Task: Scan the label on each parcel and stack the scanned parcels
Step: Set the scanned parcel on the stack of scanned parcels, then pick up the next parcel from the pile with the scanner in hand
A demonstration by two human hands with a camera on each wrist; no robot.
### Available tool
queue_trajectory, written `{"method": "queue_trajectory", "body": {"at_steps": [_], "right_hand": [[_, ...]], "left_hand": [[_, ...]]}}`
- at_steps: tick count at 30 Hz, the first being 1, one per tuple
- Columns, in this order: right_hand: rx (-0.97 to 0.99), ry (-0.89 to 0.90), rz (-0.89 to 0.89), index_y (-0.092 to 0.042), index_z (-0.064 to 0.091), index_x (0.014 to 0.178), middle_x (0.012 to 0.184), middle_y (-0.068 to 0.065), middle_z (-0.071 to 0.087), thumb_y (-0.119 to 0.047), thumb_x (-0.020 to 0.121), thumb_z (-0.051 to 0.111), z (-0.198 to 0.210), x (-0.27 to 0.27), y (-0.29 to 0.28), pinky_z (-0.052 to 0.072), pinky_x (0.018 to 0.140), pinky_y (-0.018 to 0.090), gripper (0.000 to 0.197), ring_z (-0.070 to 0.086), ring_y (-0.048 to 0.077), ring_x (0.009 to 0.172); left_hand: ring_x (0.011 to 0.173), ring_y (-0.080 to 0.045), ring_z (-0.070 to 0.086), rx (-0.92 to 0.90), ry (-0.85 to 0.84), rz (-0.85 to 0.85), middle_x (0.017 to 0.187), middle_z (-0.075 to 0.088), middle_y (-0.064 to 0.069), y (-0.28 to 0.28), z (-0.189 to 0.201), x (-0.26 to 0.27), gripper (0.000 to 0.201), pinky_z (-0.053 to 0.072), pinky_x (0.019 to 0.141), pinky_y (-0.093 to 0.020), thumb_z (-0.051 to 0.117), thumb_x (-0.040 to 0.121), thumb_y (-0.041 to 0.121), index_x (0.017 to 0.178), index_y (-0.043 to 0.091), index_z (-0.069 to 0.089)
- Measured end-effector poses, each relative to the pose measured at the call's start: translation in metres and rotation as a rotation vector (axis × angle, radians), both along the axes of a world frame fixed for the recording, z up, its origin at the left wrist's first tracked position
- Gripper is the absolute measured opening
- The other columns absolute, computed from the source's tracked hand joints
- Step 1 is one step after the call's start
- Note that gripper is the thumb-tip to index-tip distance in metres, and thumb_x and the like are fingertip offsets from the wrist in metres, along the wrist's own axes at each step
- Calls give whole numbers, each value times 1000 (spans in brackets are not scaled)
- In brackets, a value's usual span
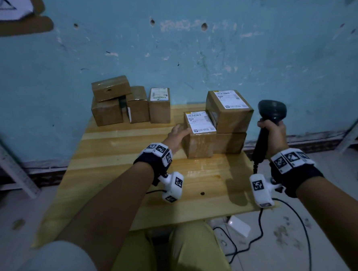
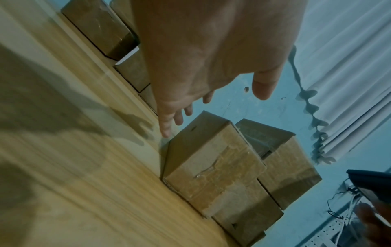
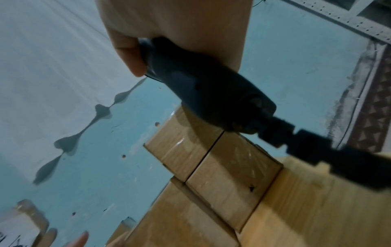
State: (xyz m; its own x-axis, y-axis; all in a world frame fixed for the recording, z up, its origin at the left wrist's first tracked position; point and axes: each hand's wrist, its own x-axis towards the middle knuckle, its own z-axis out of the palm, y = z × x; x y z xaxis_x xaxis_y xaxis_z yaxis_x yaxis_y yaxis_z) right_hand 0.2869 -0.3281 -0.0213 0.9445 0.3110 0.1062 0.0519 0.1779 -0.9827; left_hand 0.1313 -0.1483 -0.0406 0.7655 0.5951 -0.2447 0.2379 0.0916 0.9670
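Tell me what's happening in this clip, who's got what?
A person sits at a wooden table with cardboard parcels. The right hand grips a black barcode scanner, raised upright beside a two-high stack of parcels. The left hand, fingers straight, reaches to the left side of a labelled parcel standing in front of that stack; it does not grip it. Four more parcels wait at the table's far left.

The right hand (image 3: 169,31) grips a dark barcode scanner (image 3: 203,86) above two stacked cardboard parcels (image 3: 211,168) at the wooden desk's (image 3: 317,208) wall edge.
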Motion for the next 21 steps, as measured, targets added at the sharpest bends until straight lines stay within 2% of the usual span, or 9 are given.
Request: {"method": "queue_trajectory", "body": {"at_steps": [3,7,8,10,12,13,16,19,21], "right_hand": [[29,-54,48,-21,52,79,71,-1,49,0,80,54,11,-21,2,38,59,18,21,46,9,66],[117,-37,199,-17,51,75,47,-10,55,-5,66,58,25,-53,25,41,48,16,16,51,5,47],[139,-27,256,-14,49,73,42,-9,53,-4,69,57,27,-61,34,41,44,16,14,50,5,41],[159,13,394,-10,45,70,41,-2,48,1,76,53,28,-78,54,38,37,16,15,45,8,34],[155,53,529,-9,43,72,50,6,44,1,77,52,26,-93,76,35,34,17,14,42,12,34],[144,63,568,-9,43,74,53,8,42,3,81,50,23,-98,86,34,34,18,15,41,12,35],[101,83,608,-8,42,78,49,1,49,7,88,43,11,-108,113,36,34,18,18,45,11,36],[66,101,584,-8,47,79,65,5,50,7,87,46,2,-109,131,45,42,20,17,50,13,49],[58,126,563,-9,50,80,72,6,51,5,87,47,-2,-108,140,48,50,20,17,51,15,60]], "left_hand": [[143,-29,21,39,11,8,158,13,-6,2,2,-15,65,27,112,-46,44,96,39,150,22,12],[137,-29,32,99,0,80,152,28,-10,16,5,-37,56,34,107,-41,45,96,34,146,18,25],[130,-29,40,109,-10,118,146,37,-12,21,7,-43,51,39,100,-38,46,97,28,144,15,30],[101,-25,55,84,-41,196,127,52,-15,36,9,-55,42,41,76,-34,47,96,16,137,8,39],[77,-17,55,83,-62,265,108,55,-10,52,10,-68,35,38,61,-28,44,95,7,131,4,45],[72,-13,54,94,-60,302,104,55,-8,60,10,-74,33,37,59,-26,43,95,6,128,4,47],[68,-10,54,98,-55,396,95,58,-5,83,3,-92,25,38,58,-24,41,94,3,116,6,53],[64,-12,52,70,-64,449,81,56,-4,100,-4,-100,19,38,57,-26,41,92,-2,84,12,52],[63,-12,52,92,-59,452,78,55,-3,106,-8,-99,25,38,57,-25,40,92,-2,78,17,49]]}}
